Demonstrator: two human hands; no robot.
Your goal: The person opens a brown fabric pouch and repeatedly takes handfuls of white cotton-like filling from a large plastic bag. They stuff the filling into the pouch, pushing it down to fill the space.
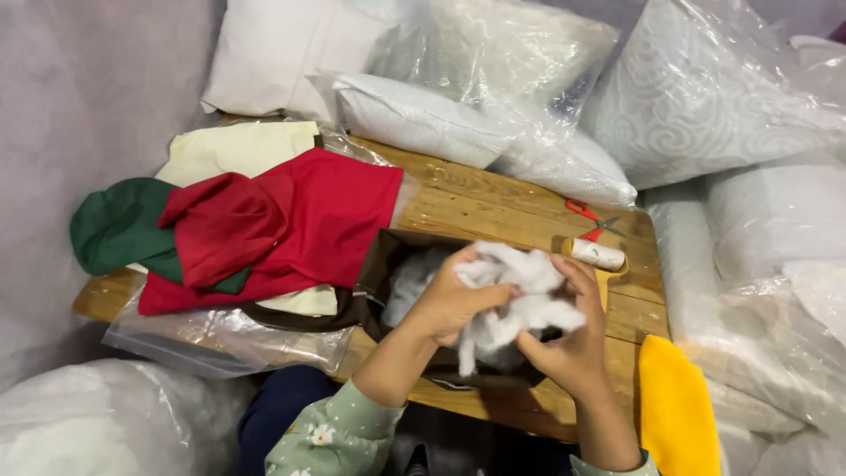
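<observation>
**Head view: two hands full of white fluff**

Head camera looks down and I see both hands working over a low wooden table (pixel 520 207). My left hand (pixel 449 300) is closed around a clump of white stuffing (pixel 520 291). My right hand (pixel 573 339) pinches the same clump from the other side, fingers curled in. The fluff sits between them, right above a dark brown fabric cover (pixel 379 264) that lies open on the table. I think the hands hold it there so the fluff can drop into the open mouth, where more white fluff shows.

Just beside the right hand lies a lint roller (pixel 597 255), and red-handled scissors (pixel 589 214) rest a little farther back, close enough to grab. A red cloth (pixel 308 216) lies on the left side of the table, with a green cloth (pixel 119 225) and a cream cloth (pixel 233 145) next to it. Something yellow (pixel 674 405) is at the right edge. Pillows in clear plastic bags (pixel 705 97) crowd around the table.
</observation>
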